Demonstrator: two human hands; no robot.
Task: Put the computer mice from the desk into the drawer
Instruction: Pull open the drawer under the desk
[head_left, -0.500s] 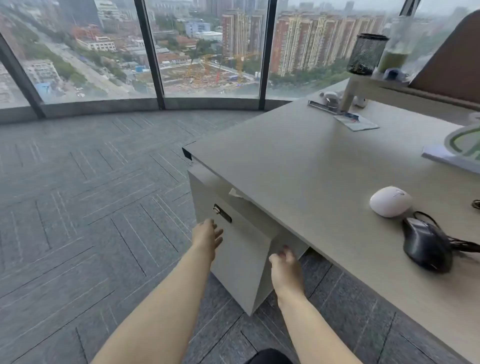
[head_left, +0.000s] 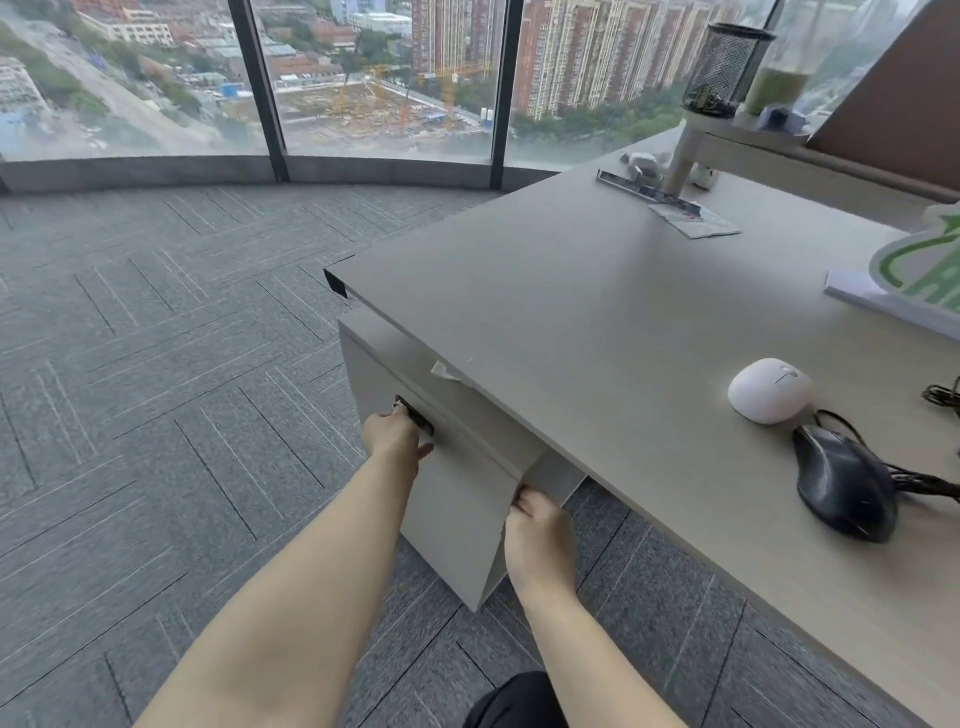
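Observation:
A white mouse (head_left: 770, 390) and a black corded mouse (head_left: 844, 482) lie side by side on the beige desk (head_left: 571, 312), near its right part. Below the desk's left corner hangs a grey drawer (head_left: 457, 499), pulled slightly out from under the top. My left hand (head_left: 394, 435) is curled on the drawer's dark handle (head_left: 415, 414). My right hand (head_left: 537, 525) grips the drawer front's right edge. The drawer's inside is hidden; a scrap of white paper (head_left: 444, 371) pokes out at its top.
At the desk's far end stand a raised shelf (head_left: 779, 150) with a black mesh pen cup (head_left: 724, 73) and a green bottle (head_left: 776, 88), plus a ruler (head_left: 647, 193) and a leaflet. A green-and-white sign (head_left: 919, 270) stands at the right. Grey carpet and tall windows lie to the left.
My left hand has moved up onto the drawer handle and closed on it. My right hand has closed on the drawer front's right edge.

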